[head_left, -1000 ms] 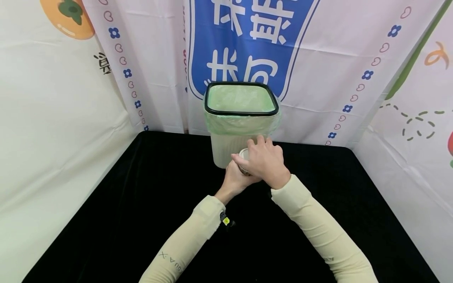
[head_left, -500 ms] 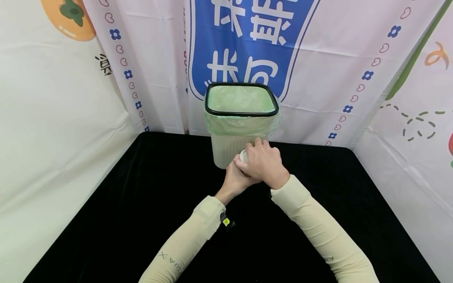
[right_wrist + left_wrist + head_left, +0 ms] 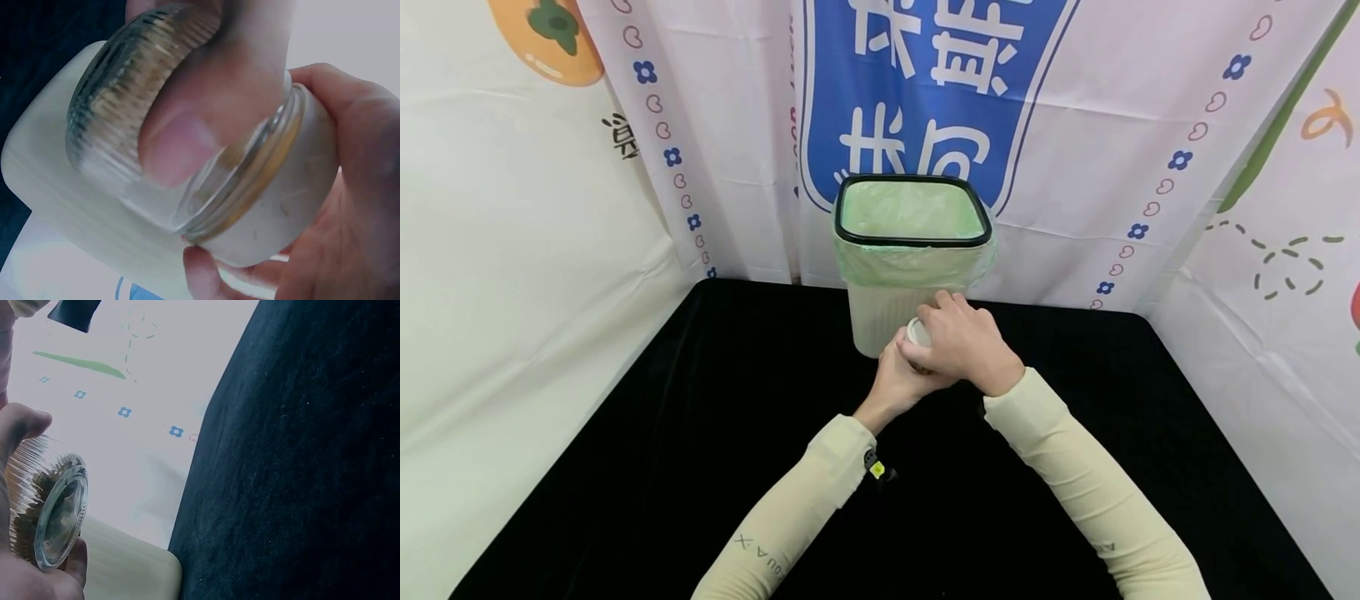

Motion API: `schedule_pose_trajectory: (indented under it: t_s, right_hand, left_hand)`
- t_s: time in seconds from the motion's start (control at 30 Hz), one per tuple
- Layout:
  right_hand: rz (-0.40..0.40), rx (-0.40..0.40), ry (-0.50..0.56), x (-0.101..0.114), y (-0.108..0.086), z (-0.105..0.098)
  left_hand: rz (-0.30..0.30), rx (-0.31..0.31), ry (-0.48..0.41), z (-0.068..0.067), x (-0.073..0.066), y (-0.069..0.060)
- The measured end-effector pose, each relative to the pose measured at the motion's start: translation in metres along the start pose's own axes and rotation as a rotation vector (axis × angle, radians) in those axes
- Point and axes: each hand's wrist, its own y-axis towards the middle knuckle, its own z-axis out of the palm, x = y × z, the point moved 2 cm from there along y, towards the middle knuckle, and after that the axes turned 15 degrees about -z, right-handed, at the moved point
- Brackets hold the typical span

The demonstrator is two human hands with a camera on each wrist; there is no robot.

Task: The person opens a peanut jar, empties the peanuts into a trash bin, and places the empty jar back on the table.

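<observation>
A ribbed glass jar (image 3: 112, 112) with a white lid (image 3: 917, 332) is held between both hands, low in front of the bin. My left hand (image 3: 901, 377) grips the glass body from below, its thumb across the ribs. My right hand (image 3: 961, 342) holds the lid around its edge, fingers and thumb on opposite sides. In the right wrist view the lid sits at the jar's mouth, with a clear threaded neck and a gold-brown band beside it. Something brownish shows through the glass, too unclear to name. The left wrist view faces the jar's round glass base.
A cream ribbed bin (image 3: 872, 317) with a black rim (image 3: 912, 242) and a green liner bag (image 3: 891, 267) stands just behind the hands. Black cloth (image 3: 760, 383) covers the table. Printed white curtains (image 3: 1067, 150) rise at the back and sides.
The right hand and forearm have shifted slightly to the right, and the hand's angle on the lid has changed. The left hand and jar stay nearly in place.
</observation>
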Motion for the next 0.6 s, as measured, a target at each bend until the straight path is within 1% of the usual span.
schedule_pose_trajectory:
  t_s: [0.13, 0.27, 0.4, 0.6]
  right_hand:
    - [-0.036, -0.01, 0.018, -0.0018, 0.0, -0.0002]
    - [-0.051, -0.023, 0.018, -0.0025, -0.0005, -0.0014]
    - [-0.056, -0.042, 0.012, -0.0029, -0.0009, -0.0035]
    - [-0.055, -0.061, 0.009, -0.0042, -0.0013, -0.0072]
  left_hand:
    - [-0.01, 0.041, -0.029, -0.0013, 0.0007, -0.0013]
    - [0.013, 0.056, -0.043, -0.0019, 0.0003, -0.0022]
    - [0.031, 0.056, -0.047, -0.002, 0.0, -0.0029]
    - [0.036, 0.039, -0.043, -0.0033, 0.0006, -0.0032]
